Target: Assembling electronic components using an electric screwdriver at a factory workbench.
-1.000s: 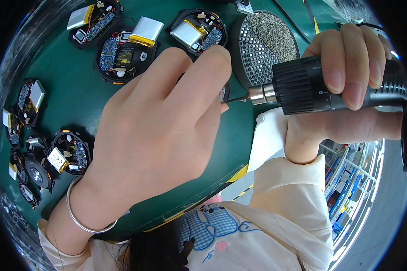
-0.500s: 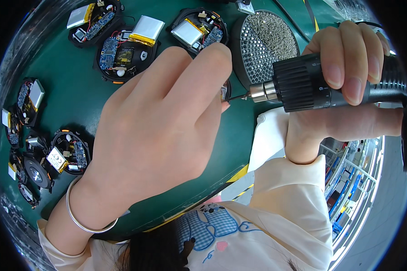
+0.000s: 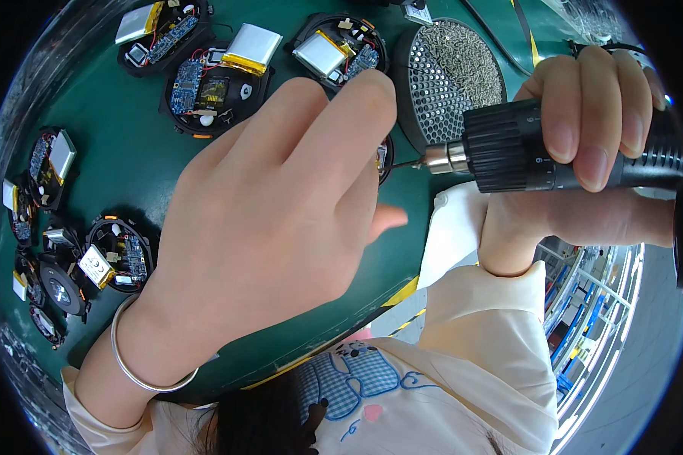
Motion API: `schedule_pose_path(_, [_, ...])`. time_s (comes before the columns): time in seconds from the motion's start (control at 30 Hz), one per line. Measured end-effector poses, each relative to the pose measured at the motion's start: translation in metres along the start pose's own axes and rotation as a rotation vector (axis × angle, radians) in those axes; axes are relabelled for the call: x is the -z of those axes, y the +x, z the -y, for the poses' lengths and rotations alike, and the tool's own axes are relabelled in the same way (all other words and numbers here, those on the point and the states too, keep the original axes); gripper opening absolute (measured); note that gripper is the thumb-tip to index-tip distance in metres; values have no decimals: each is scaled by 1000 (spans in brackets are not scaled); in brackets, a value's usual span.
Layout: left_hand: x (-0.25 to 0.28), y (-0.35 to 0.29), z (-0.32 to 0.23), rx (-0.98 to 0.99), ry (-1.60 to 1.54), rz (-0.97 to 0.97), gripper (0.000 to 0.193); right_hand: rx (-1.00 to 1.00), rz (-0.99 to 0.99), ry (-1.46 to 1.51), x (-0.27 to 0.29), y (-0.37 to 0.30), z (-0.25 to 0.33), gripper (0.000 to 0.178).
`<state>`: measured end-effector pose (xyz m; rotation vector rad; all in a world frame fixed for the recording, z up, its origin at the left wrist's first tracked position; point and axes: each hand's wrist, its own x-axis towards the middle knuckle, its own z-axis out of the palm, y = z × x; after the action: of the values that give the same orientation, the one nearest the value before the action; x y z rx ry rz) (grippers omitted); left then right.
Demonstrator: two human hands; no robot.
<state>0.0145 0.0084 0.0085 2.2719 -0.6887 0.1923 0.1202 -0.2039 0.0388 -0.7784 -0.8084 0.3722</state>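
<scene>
My right hand point(image 3: 596, 121) is wrapped around a black electric screwdriver point(image 3: 508, 144), held nearly level. Its thin bit points left, with a small screw point(image 3: 419, 164) seemingly on it, at the edge of a round black casing point(image 3: 385, 161). Most of that casing is hidden beneath my left hand point(image 3: 273, 205). The left fingers curl down over it, their tips out of sight, while the thumb sticks out to the right, apart from the bit. Beside the screwdriver stands a round dish point(image 3: 432, 114) with a perforated plate and a heap of small screws.
Open black casings with circuit boards and silver batteries lie beyond my left hand, including one casing point(image 3: 212, 95) and another point(image 3: 340, 49). Several more, such as this casing point(image 3: 119, 254), sit at the left. White paper point(image 3: 451, 227) lies by my right wrist, near the striped table edge point(image 3: 402, 292).
My left thumb has moved away from the bit and now sticks out to the right. Both hands and the screwdriver have shifted slightly right; the right hand is also a little lower in the picture.
</scene>
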Motion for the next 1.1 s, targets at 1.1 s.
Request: schedule_pose_path(1.1, [-12, -13, -5, 87, -95, -58, 47, 65, 150, -340, -32, -3, 0, 58])
